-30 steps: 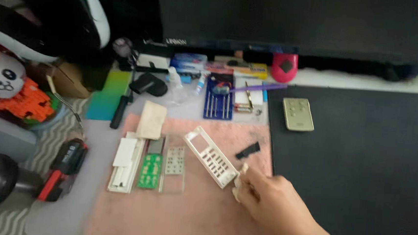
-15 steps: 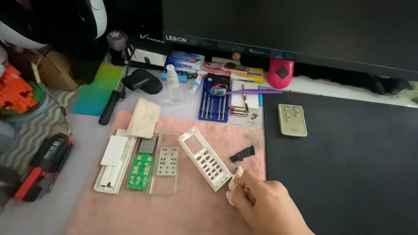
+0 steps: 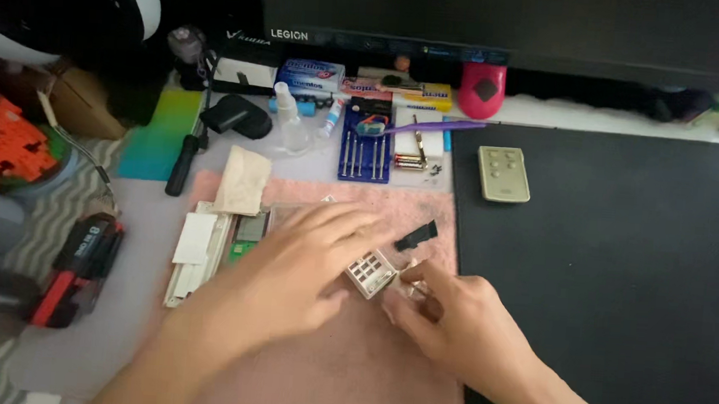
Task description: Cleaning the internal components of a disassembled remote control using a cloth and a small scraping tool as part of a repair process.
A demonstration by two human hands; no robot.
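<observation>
My left hand (image 3: pixel 300 261) lies flat, fingers spread, over a white remote-control front shell (image 3: pixel 370 272) on a pink towel (image 3: pixel 348 370); only the shell's lower end with its button grid shows. My right hand (image 3: pixel 444 313) touches that end with thumb and fingertips, pinching something small that I cannot make out. A green circuit board (image 3: pixel 240 249) and a white back cover (image 3: pixel 194 249) lie left of my left hand. A small black part (image 3: pixel 417 236) rests just above my right hand.
A blue screwdriver set (image 3: pixel 365 147), a beige cloth (image 3: pixel 243 179), a small grey remote (image 3: pixel 503 173) on a black desk mat (image 3: pixel 624 271), a black screwdriver (image 3: pixel 183 164), a red-and-black tool (image 3: pixel 76 268) at the left, a monitor base and boxes along the back.
My left hand has come into view and now covers the white shell and parts on the towel. My right hand stays at the shell's lower end. The camera moved closer.
</observation>
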